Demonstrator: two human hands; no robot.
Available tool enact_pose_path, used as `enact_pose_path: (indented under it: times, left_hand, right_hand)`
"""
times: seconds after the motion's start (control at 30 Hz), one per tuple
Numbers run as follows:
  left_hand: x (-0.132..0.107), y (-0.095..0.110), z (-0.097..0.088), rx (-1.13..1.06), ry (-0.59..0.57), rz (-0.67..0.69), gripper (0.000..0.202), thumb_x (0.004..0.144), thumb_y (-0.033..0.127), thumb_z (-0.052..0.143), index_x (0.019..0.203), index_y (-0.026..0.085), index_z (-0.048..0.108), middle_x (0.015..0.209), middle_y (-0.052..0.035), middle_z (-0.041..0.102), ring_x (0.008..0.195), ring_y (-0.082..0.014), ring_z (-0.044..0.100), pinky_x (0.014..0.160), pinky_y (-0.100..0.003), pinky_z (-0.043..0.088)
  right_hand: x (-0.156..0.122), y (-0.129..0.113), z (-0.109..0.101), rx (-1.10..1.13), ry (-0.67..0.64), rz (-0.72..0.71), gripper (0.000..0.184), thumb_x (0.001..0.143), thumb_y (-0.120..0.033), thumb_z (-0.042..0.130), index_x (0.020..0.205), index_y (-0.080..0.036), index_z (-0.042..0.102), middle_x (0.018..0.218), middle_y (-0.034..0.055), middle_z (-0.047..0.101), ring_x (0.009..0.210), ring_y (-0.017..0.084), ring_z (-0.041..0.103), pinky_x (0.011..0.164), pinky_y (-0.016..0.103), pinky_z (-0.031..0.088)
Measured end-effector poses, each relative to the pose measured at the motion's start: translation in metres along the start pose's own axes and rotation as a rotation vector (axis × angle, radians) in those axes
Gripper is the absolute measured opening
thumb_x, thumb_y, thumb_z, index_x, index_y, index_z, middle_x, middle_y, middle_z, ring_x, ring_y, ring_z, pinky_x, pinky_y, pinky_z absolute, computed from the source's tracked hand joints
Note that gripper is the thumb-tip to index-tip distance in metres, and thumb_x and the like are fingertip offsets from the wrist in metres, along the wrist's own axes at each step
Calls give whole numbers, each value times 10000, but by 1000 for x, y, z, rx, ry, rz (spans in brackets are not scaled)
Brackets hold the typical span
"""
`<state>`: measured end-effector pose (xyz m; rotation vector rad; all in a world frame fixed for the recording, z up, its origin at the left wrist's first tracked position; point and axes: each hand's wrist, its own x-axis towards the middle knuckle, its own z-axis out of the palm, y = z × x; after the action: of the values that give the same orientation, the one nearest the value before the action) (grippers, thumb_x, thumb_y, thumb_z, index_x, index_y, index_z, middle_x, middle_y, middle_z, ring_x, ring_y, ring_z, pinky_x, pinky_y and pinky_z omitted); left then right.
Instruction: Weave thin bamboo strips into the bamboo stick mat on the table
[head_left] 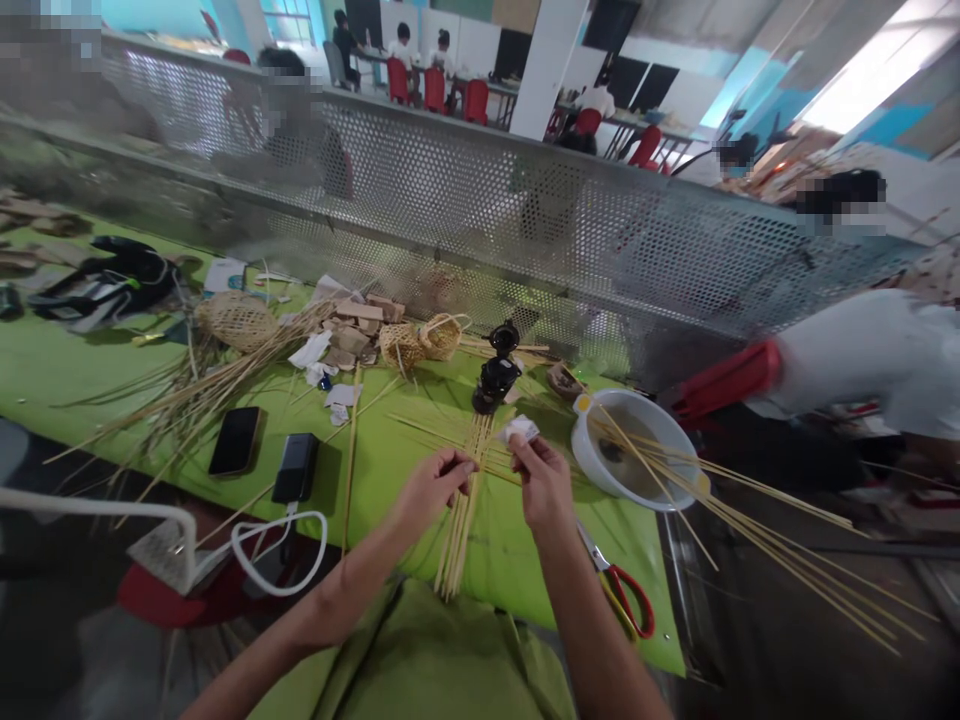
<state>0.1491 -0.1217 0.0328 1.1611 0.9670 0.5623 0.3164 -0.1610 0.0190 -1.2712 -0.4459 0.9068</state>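
Note:
My right hand (546,478) pinches a small crumpled piece of white paper (520,429) between thumb and fingers. Beside it, my left hand (439,482) is closed, its fingertips at the pale bamboo strips (454,550); what they grip, if anything, is too small to make out. The strips run lengthwise toward my lap, and others cross them near my hands. At their far end stands a black object with a raised round lid (496,382), perhaps a bottle.
At right, a white basin (626,490) with liquid holds long strips jutting past the table edge. Red-handled scissors (619,590) lie near my right forearm. A phone (235,441), power bank (295,467), woven baskets (440,338) and wood pieces sit left. A perforated metal panel (450,205) stands behind.

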Motion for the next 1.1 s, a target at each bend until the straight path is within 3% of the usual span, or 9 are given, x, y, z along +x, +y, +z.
enact_pose_path:
  times: [0.13,0.2,0.4,0.5,0.63,0.77,0.97,1.03,1.1]
  left_hand:
    - [2,0,4,50,71,56,307,737,488,649,755,185,603,607,38,521,551,-113,454,504,-230,350]
    - [0,1,5,90,68,99,264,762,449,626,734,187,596,602,42,496,555,-111,425,525,-236,335]
    - [-5,5,4,132,28,168,246,782,412,626,720,175,614,633,29,512,622,-123,437,586,-248,333]
    - [-8,8,0,98,2,134,260,784,432,632,731,177,618,614,38,488,585,-115,403,561,-251,312]
    - [-18,15,-11,68,15,55,210,778,401,655,719,203,619,574,42,465,538,-115,371,527,-266,283]
    - [-21,19,-15,3,29,-2,189,782,408,671,731,229,636,560,28,489,499,-118,361,498,-284,263]
    - [-17,17,-2,-15,35,17,172,794,391,662,715,241,631,574,25,485,516,-125,365,495,-290,279]
    - [-18,18,-2,4,15,30,170,802,385,643,724,235,633,573,28,467,515,-124,355,496,-289,272]
    - [-20,19,-6,24,-8,44,178,806,393,636,747,225,641,571,33,452,514,-120,349,499,-285,265]
  right_hand:
    - [-20,16,16,-70,-103,29,320,670,-467,838,764,-178,739,637,-13,617,539,100,431,543,264,354]
    - [-19,16,18,-70,-94,14,295,669,-445,839,758,-182,736,628,-18,611,543,102,429,545,262,350]
    - [11,0,10,32,73,-79,290,623,-393,871,726,-175,710,633,-27,604,537,80,395,517,239,304]
    - [27,-12,3,94,96,-81,328,580,-397,900,721,-175,704,643,-26,611,526,71,400,489,223,301]
    - [47,-30,-16,224,290,-168,407,451,-366,954,701,-185,689,662,-41,624,537,55,432,464,185,296]
    - [36,-31,-19,104,137,-93,368,512,-373,938,758,-182,742,681,-20,653,524,61,426,465,204,302]
    - [-12,-6,18,0,-126,27,300,635,-428,880,759,-184,759,663,-5,640,539,89,431,509,245,341]
    - [-11,-6,22,-24,-156,23,285,639,-415,878,738,-180,749,639,-11,627,532,88,426,510,245,337]
    - [0,-14,19,-11,-97,-25,292,625,-415,880,714,-181,730,610,-22,603,519,83,405,494,241,319]
